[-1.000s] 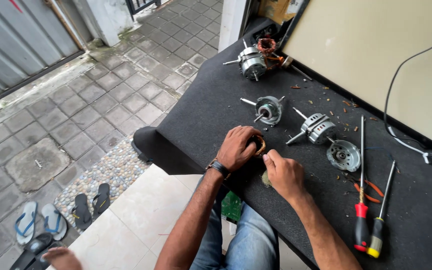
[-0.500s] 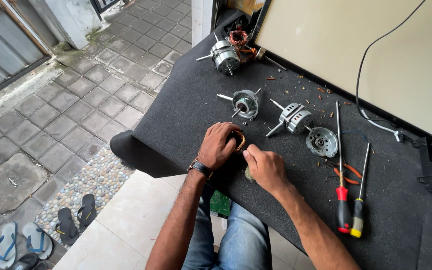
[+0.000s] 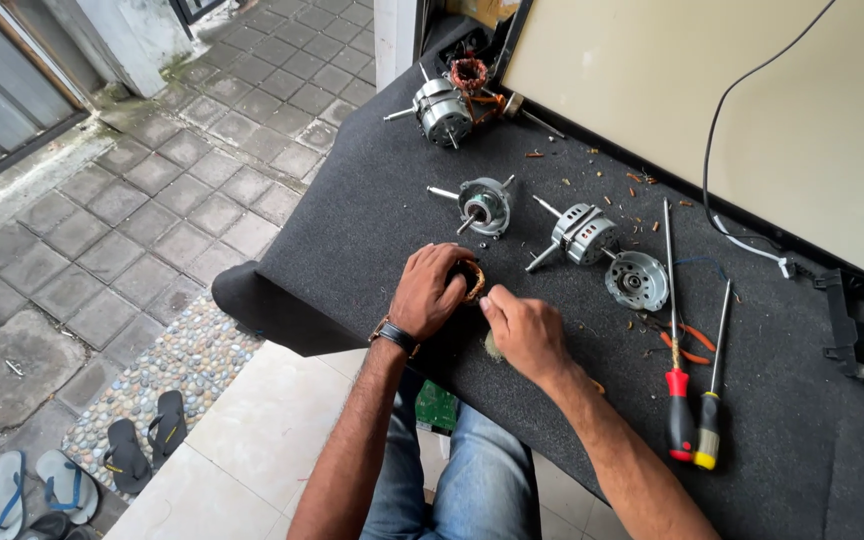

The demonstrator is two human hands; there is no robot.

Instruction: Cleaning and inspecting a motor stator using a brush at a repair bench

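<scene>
A small ring wound with copper-coloured wire, a motor coil point(image 3: 473, 279), is held at the near middle of the black-covered worktop point(image 3: 372, 210). The left hand point(image 3: 430, 292) is curled over it from the left and grips it, so most of the ring is hidden. The right hand point(image 3: 524, 330) is closed in a pinch just to the right of the coil, its fingertips touching or almost touching the ring; whether anything is held between them cannot be told.

The coil is judged to be small but dense, with a stiff core. The thin windings are likely delicate: easily bent, nicked or pulled loose. A hold on the outer rim is best, with the wire left unsqueezed.

Farther off lie a motor housing with a shaft point(image 3: 483, 205), a ribbed motor part point(image 3: 581, 235) and a round end cap point(image 3: 637, 280). Two long screwdrivers point(image 3: 680, 400) lie at the near right, beside orange-handled pliers point(image 3: 687, 345).
</scene>
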